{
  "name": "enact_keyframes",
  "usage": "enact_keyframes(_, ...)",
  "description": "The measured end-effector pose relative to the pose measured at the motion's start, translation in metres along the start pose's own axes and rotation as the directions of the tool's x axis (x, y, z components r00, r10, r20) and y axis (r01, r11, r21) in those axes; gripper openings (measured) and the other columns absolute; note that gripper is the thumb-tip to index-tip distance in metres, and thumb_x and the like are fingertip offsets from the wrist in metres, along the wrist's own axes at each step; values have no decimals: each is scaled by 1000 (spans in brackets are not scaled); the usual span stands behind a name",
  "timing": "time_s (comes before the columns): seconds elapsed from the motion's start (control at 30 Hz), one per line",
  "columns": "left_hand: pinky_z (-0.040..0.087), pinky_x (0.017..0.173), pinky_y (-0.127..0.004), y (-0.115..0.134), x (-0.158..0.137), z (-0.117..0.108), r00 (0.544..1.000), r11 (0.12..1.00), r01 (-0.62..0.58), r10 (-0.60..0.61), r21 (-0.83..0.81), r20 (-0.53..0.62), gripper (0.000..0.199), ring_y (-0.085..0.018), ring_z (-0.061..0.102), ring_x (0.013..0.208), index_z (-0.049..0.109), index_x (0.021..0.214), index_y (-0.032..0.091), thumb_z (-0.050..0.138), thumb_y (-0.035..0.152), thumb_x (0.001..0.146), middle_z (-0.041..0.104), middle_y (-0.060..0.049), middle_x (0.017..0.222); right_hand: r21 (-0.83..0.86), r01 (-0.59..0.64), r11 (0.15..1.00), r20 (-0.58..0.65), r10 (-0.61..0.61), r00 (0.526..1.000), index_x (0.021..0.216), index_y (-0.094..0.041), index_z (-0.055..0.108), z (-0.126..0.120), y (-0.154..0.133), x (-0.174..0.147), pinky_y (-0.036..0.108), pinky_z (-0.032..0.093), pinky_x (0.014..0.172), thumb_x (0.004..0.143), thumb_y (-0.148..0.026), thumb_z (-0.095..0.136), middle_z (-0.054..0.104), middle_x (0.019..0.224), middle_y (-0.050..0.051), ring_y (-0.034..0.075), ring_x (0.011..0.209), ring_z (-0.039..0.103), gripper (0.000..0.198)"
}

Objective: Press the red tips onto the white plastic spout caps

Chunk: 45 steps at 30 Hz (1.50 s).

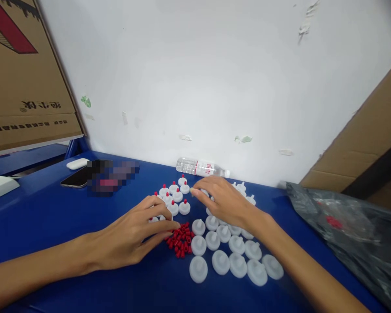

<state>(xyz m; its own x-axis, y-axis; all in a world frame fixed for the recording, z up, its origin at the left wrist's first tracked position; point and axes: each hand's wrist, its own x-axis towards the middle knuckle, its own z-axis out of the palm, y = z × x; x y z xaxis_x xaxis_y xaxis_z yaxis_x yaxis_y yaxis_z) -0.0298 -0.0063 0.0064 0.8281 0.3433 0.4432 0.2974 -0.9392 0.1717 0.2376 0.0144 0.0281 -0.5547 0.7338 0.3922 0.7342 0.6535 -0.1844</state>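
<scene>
My left hand (138, 232) reaches over the edge of a pile of small red caps (181, 243). Its thumb and index finger come close together at the pile, and what lies between the tips is hidden. My right hand (223, 200) is beyond the pile, thumb and index tips nearly meeting. A bit of white shows in the gap behind its fingers; I cannot tell whether it is held. Around and below this hand lie several white round discs with a nozzle (198, 245). To the left stand several white discs topped with red caps (184, 207).
A clear plastic bottle (202, 167) lies along the wall. A phone (81, 174) and a white case (78, 164) rest at the left of the blue table (133, 291). A dark plastic bag (352, 243) covers the right side. A cardboard box (29, 82) stands at left.
</scene>
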Motion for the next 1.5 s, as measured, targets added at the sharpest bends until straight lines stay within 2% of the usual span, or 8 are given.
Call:
enact_keyframes(0.3, 47, 101, -39, -7, -1, 4, 998, 995, 58, -58, 77, -11, 33, -22, 54, 117, 57, 134, 26, 52, 18, 102, 67, -6, 118, 61, 97, 993, 158, -105, 982, 76, -19, 64, 5, -24, -1, 30, 41, 76, 106, -24, 38, 69, 77, 1, 15, 78, 62, 40)
enact_keyframes(0.57, 48, 94, -38, -6, -3, -2, 953, 963, 220, -179, 153, -244, 32, -23, 53, 109, 53, 129, 22, 56, 22, 98, 65, -7, 116, 35, 81, 996, 50, -83, 995, 105, -23, 61, -5, -38, -2, 29, 40, 64, 99, -36, 59, 67, 102, 1, 14, 73, 60, 15)
enact_keyframes(0.87, 45, 83, -32, -2, 2, -4, 984, 996, 85, -78, 38, -162, 4, -20, 50, 94, 54, 96, 19, 52, 16, 97, 59, -3, 90, -81, 330, 940, 50, -327, 944, 109, -19, 45, -2, -70, -4, 31, 45, 71, 93, -9, 59, 69, 83, 1, 17, 74, 64, 23)
enact_keyframes(1.1, 42, 79, -31, 1, -1, -8, 993, 986, 105, -111, -128, -43, 24, -18, 49, 86, 55, 93, 19, 34, 17, 103, 58, -3, 88, -3, 307, 952, 82, -306, 949, 103, -20, 49, -3, -68, -1, 28, 46, 73, 98, -24, 60, 70, 84, 0, 14, 74, 64, 12)
enact_keyframes(1.2, 41, 72, -30, 1, -1, -8, 984, 971, 169, -177, -172, -31, 31, -17, 47, 77, 52, 84, 19, 31, 26, 105, 54, -2, 83, -50, 353, 934, 81, -348, 934, 99, -20, 52, -1, -70, 0, 28, 44, 72, 101, -17, 51, 70, 83, 0, 13, 74, 63, 3)
enact_keyframes(1.3, 39, 63, -28, -1, -3, -10, 956, 927, 256, -285, -274, -69, 42, -15, 45, 66, 46, 70, 19, 30, 33, 107, 49, 0, 70, -225, 405, 886, 53, -404, 913, 94, -20, 56, -1, -67, 2, 30, 42, 72, 99, -5, 44, 70, 81, 1, 15, 79, 64, 20)
enact_keyframes(1.43, 38, 58, -28, -4, -6, -17, 909, 834, 333, -408, -439, -85, 52, -13, 44, 57, 42, 60, 19, 26, 30, 108, 46, 1, 59, -293, 322, 900, 92, -309, 947, 92, -18, 59, -7, -40, 3, 33, 41, 78, 93, 1, 52, 71, 83, 2, 17, 82, 64, 21)
enact_keyframes(1.5, 39, 61, -29, -5, -7, -18, 930, 895, 265, -336, -359, -151, 46, -14, 44, 61, 43, 63, 18, 30, 26, 106, 47, 0, 62, -215, 172, 961, 45, -166, 985, 96, -18, 61, -9, -21, 2, 33, 43, 80, 93, -7, 62, 71, 82, 0, 16, 78, 63, 12)
